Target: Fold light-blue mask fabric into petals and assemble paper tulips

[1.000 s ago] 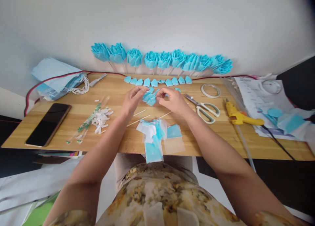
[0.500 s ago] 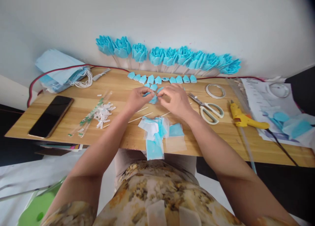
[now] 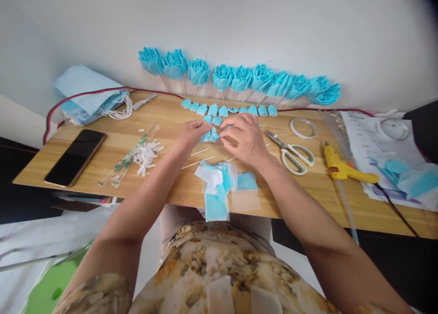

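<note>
My left hand (image 3: pixel 191 135) and my right hand (image 3: pixel 244 139) meet over the middle of the wooden table (image 3: pixel 164 122). Both pinch a small cluster of folded blue fabric petals (image 3: pixel 209 135) held just above the tabletop. Behind them lies a row of folded blue petals (image 3: pixel 228 109). Several finished blue fabric roses (image 3: pixel 239 79) lean against the white wall. A pile of cut blue and white fabric scraps (image 3: pixel 219 186) sits at the front edge, with thin wooden sticks (image 3: pixel 201 161) between it and my hands.
Scissors (image 3: pixel 290 153), a tape roll (image 3: pixel 303 128) and a yellow glue gun (image 3: pixel 345 169) lie to the right, beside papers with blue scraps (image 3: pixel 393 163). On the left are a black phone (image 3: pixel 77 156), white strips (image 3: pixel 145 158) and a stack of face masks (image 3: pixel 91 99).
My hands came closer together and lowered slightly, drawing the spread blue petals into a tighter cluster. The view shifted a little; everything else on the table stayed put.
</note>
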Motion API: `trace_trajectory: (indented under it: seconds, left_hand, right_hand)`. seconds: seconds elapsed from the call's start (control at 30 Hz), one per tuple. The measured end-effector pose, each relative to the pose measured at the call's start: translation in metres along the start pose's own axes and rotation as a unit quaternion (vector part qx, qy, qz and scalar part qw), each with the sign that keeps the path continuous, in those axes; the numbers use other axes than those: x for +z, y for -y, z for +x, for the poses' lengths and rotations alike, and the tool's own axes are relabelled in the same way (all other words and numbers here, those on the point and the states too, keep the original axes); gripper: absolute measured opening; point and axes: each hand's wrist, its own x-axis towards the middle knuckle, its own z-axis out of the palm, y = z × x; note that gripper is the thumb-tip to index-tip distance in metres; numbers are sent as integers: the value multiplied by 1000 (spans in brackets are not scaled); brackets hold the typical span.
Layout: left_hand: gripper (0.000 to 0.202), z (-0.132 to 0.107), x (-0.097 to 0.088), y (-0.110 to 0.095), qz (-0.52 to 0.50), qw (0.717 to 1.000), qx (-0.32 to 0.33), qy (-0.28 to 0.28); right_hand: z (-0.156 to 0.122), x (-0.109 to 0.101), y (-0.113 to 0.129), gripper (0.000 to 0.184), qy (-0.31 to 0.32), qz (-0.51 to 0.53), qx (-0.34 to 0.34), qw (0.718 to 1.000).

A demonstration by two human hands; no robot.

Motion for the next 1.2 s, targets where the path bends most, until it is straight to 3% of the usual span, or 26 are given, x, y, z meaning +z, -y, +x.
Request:
trace_trajectory:
  seconds: [0.53,0.7,0.8,0.9,1.03,1.1,1.2]
  left_hand:
    - [30,4,-5,8,-1,999,38,-21]
    - [31,9,-13,9,4,999,38,0]
    - [27,13,-16,13,-2,999,32,0]
    - [25,14,-20,15,-2,999,32,-10]
    - [26,15,-25,5,119,993,13,17]
    - [29,18,-27,-4,221,974,5,50]
    - [47,26,-31,-15,407,912,0,55]
  right_hand:
    - [-2,2,-4,14,44,68,-38,996]
    - [-2,4,-3,12,41,96,-7,995]
    - [-1,-1,-5,8,17,150,44,988]
    - [0,-7,-10,3,-7,270,116,956]
    - [1,-5,-19,10,-56,470,206,857]
    - [2,-2,-21,14,-79,520,237,817]
    - [2,2,-21,15,-85,538,265,796]
